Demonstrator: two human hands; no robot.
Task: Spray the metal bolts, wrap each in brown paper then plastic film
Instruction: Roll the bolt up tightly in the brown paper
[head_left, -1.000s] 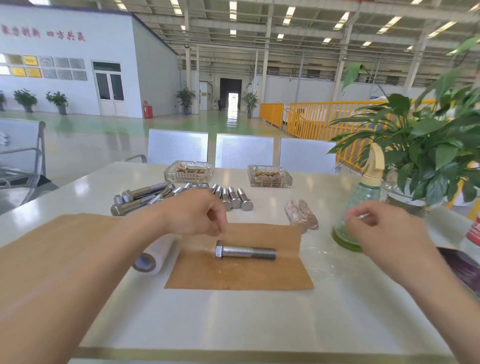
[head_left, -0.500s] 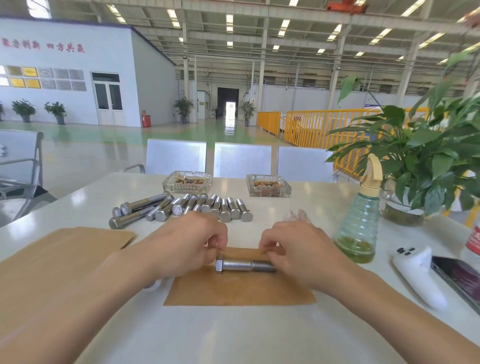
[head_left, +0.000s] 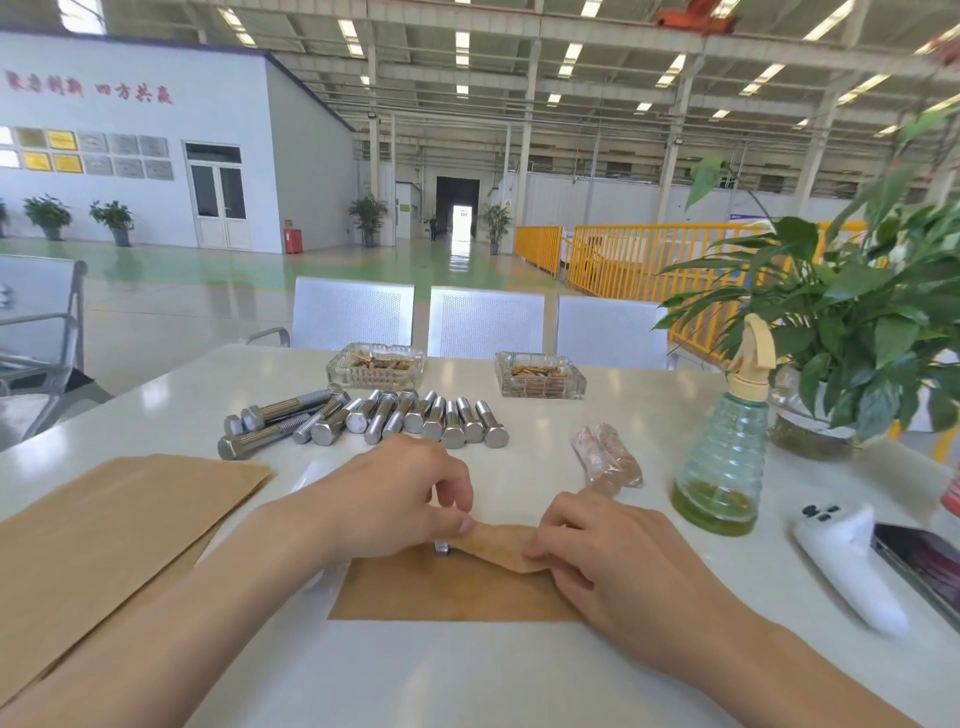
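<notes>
Left hand (head_left: 395, 499) and right hand (head_left: 608, 551), knuckles up, fingers curled, pinch far edge of brown paper sheet (head_left: 452, 587), folded over bolt (head_left: 442, 547); only head end shows.

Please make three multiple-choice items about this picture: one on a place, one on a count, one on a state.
1. Where does the spray bottle stand?
A. right of the hands
B. left of the bolts
C. on a chair

2. How many glass dishes are on the table?
A. one
B. two
C. four

3. How is the brown paper sheet?
A. lying flat
B. crumpled in a ball
C. far edge folded over the bolt

Key: 1 A, it stands beside the plant; 2 B, one dish and another; 3 C, both hands, left hand and right hand, pinch the fold.
</notes>
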